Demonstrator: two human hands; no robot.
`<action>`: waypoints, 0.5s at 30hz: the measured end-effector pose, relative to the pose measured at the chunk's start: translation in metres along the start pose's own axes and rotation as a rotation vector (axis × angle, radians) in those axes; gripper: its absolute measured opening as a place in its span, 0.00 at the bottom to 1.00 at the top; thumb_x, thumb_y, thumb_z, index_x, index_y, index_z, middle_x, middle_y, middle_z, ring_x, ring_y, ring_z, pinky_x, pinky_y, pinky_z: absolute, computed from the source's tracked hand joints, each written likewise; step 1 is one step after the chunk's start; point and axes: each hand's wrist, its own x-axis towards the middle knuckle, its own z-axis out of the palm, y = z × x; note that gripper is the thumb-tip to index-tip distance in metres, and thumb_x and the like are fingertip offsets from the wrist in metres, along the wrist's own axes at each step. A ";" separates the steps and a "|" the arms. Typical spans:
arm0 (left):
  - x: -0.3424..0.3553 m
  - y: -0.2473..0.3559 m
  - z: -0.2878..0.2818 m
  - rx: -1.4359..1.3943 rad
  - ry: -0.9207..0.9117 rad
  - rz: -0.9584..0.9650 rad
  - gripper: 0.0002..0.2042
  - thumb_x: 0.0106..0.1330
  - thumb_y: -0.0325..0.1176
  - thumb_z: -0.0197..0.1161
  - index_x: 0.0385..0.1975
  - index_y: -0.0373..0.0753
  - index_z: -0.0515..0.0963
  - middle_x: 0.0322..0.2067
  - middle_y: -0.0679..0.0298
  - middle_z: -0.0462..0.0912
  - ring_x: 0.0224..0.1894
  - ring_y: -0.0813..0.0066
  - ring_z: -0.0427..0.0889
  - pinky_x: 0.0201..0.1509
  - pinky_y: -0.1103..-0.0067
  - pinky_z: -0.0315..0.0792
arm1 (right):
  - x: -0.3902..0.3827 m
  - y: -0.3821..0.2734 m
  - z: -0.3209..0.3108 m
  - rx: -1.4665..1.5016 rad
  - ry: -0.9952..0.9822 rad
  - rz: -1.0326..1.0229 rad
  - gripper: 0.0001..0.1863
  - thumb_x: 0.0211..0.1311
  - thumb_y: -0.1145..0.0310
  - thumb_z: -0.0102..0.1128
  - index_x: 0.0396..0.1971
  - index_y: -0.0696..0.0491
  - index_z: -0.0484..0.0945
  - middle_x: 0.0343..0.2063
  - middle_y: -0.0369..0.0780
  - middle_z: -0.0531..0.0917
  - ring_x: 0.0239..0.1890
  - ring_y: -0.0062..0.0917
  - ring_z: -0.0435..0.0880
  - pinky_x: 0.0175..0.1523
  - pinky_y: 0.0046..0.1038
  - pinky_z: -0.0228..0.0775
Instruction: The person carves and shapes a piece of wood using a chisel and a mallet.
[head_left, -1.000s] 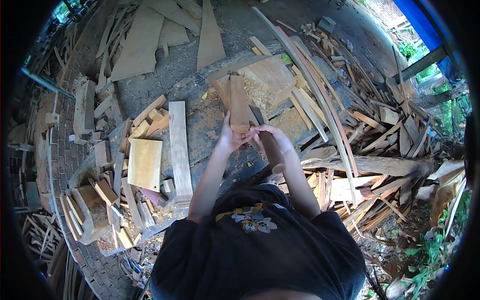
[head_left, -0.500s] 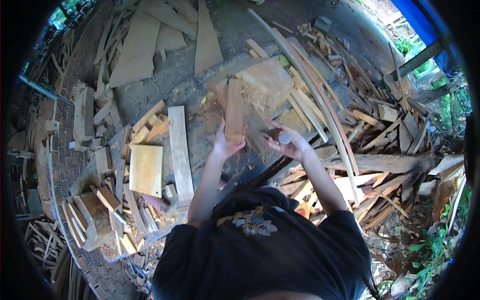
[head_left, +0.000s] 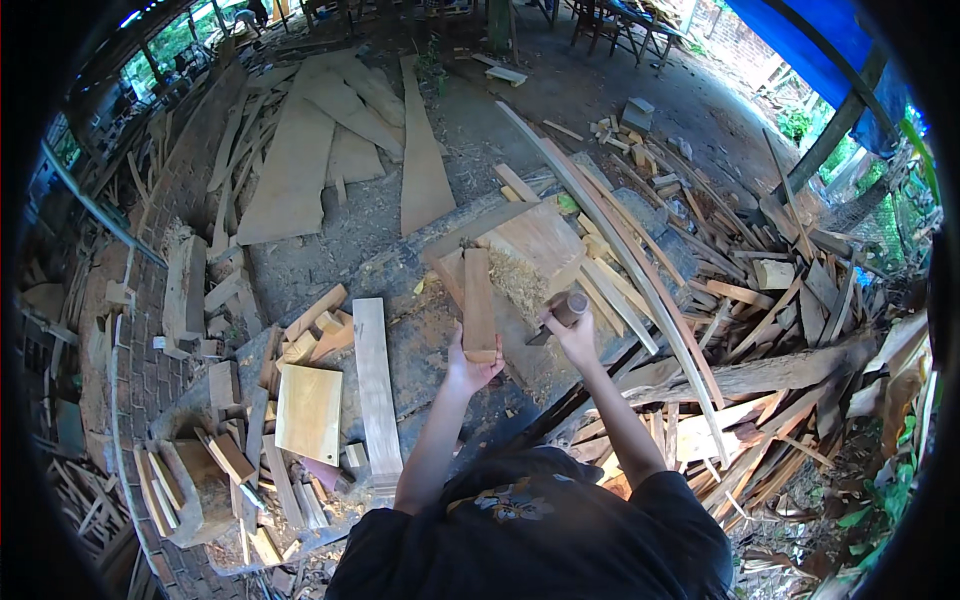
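Taking the squared wooden block as the clock's centre, with 12 o'clock straight away from the person, the left hand grips the block's near end at 6 o'clock. Between 3 and 4 o'clock, the right hand is wrapped around a round wooden handle; what the handle carries at its other end is hard to tell. The block points toward 12 o'clock over the bench; I cannot tell whether its far end rests on anything.

The block looks stiff and solid, probably moderately heavy, with dry faces unlikely to slip. Its long sides should give a firm hold, and cupping the near end leaves the upper face free. The handle looks hard and easy to encircle.

Counted: one block, one handle; one thick wooden slab with shavings at 1 o'clock; one pale rectangular board and one greyish plank at 8; two long strips at 2; at least four flat brown panels between 10 and 11. The scrap-wood pile between 3 and 4 defies counting.
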 end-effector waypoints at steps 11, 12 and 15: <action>0.009 -0.027 0.019 0.008 0.085 0.124 0.32 0.60 0.65 0.33 0.45 0.39 0.66 0.33 0.58 0.73 0.32 0.61 0.75 0.33 0.68 0.72 | -0.004 -0.114 0.041 0.271 0.089 -0.269 0.10 0.54 0.79 0.55 0.20 0.55 0.63 0.13 0.37 0.71 0.15 0.19 0.69 0.23 0.21 0.61; 0.012 -0.031 0.018 0.024 0.062 0.160 0.32 0.61 0.64 0.31 0.46 0.40 0.66 0.34 0.58 0.74 0.33 0.61 0.75 0.32 0.67 0.73 | -0.014 -0.113 0.045 0.253 0.086 -0.226 0.10 0.54 0.79 0.55 0.20 0.55 0.63 0.13 0.37 0.71 0.15 0.19 0.69 0.23 0.21 0.61; 0.017 -0.036 0.020 0.092 0.060 0.215 0.32 0.62 0.63 0.29 0.47 0.40 0.65 0.37 0.58 0.75 0.34 0.61 0.76 0.31 0.66 0.73 | -0.020 -0.102 0.050 0.314 0.050 -0.380 0.09 0.52 0.80 0.55 0.20 0.56 0.63 0.14 0.39 0.72 0.16 0.21 0.71 0.25 0.22 0.64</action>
